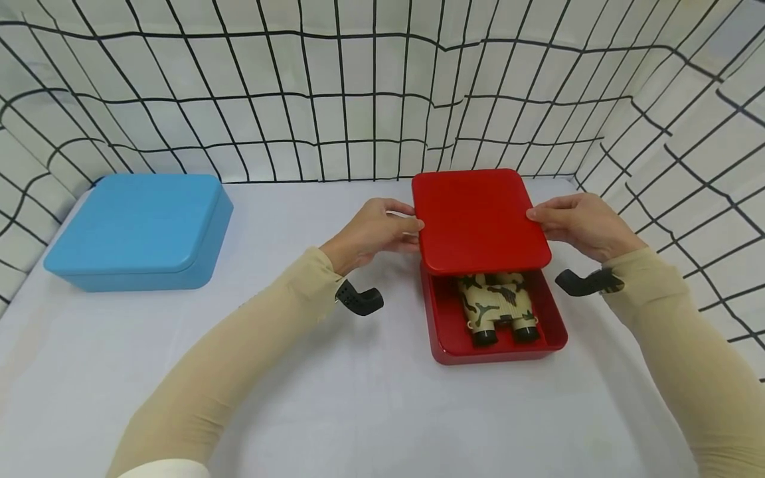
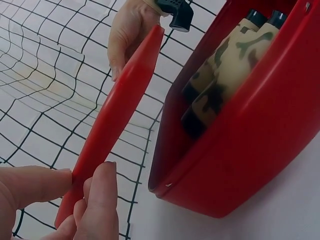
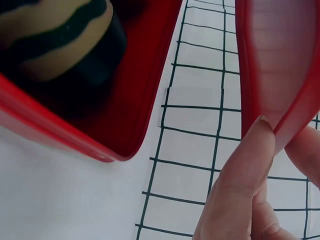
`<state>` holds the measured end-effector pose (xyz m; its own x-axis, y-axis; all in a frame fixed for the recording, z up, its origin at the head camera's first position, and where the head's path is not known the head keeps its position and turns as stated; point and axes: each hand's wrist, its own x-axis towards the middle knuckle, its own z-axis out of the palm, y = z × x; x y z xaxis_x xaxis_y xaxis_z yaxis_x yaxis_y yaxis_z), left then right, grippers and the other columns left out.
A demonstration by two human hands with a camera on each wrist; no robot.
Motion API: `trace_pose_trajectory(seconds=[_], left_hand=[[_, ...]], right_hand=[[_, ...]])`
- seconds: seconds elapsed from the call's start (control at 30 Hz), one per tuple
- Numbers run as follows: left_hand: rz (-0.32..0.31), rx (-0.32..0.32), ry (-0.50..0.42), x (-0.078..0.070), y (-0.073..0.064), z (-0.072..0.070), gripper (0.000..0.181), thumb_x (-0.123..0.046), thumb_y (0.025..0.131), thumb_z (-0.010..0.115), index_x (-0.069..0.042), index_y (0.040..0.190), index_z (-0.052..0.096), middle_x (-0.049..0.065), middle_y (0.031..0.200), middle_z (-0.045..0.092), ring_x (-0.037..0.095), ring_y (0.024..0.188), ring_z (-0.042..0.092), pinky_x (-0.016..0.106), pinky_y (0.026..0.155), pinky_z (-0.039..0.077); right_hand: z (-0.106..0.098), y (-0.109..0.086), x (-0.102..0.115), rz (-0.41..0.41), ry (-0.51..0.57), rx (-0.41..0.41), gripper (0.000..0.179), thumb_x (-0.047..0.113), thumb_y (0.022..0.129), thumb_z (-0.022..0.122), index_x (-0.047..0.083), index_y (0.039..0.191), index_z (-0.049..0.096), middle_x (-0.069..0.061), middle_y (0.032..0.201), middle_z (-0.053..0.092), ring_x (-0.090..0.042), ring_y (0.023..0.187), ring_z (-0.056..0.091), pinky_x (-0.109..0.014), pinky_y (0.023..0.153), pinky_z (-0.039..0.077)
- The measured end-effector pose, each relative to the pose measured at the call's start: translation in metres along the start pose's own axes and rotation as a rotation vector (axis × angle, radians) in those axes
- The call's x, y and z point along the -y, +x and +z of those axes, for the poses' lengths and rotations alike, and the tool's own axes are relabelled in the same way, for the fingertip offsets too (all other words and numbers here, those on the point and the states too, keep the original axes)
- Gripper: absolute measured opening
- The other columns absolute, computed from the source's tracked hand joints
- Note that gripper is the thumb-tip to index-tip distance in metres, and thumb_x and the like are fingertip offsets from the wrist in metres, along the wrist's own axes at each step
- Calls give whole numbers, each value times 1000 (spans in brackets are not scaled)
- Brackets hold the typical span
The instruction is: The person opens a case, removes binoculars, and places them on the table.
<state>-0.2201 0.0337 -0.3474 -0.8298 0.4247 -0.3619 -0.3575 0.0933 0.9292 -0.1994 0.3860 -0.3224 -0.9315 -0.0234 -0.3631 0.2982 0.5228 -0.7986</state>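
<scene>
A red lid [image 1: 478,219] is held level above a red box [image 1: 496,356], covering its far part from the head view. My left hand [image 1: 382,229] pinches the lid's left edge between thumb and fingers. On the opposite edge, my right hand [image 1: 576,222] pinches it the same way. Inside the box lie camouflage-patterned binoculars [image 1: 499,305], their near end showing and the far end hidden under the lid. Both wrist views show a gap between the lid [image 2: 112,120] and the box [image 3: 145,115].
A closed light-blue box [image 1: 140,232] stands at the left on the white table [image 1: 335,411]. Behind and to the right rises a white wall with a black grid [image 1: 370,99]. A black wrist camera [image 1: 358,300] juts from the left sleeve, another black one [image 1: 588,282] from the right.
</scene>
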Motion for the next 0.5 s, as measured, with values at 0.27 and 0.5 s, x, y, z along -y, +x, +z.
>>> trace_pose_trajectory(seconds=[0.27, 0.5], left_hand=[[13, -18, 10, -6, 14, 0, 44, -13, 99, 67, -2, 139, 52, 16, 117, 70, 20, 90, 74, 32, 82, 64], [11, -26, 4, -7, 21, 0, 44, -12, 100, 66, -2, 139, 51, 16, 118, 70, 20, 90, 73, 33, 84, 63]], right_hand=[[-4, 7, 1, -34, 25, -56, 63, 47, 95, 71, 4, 140, 58, 16, 98, 75, -9, 92, 74, -14, 85, 58], [-6, 18, 0, -32, 50, -58, 67, 47, 94, 72, 3, 142, 55, 17, 98, 74, -8, 92, 73, -14, 85, 58]])
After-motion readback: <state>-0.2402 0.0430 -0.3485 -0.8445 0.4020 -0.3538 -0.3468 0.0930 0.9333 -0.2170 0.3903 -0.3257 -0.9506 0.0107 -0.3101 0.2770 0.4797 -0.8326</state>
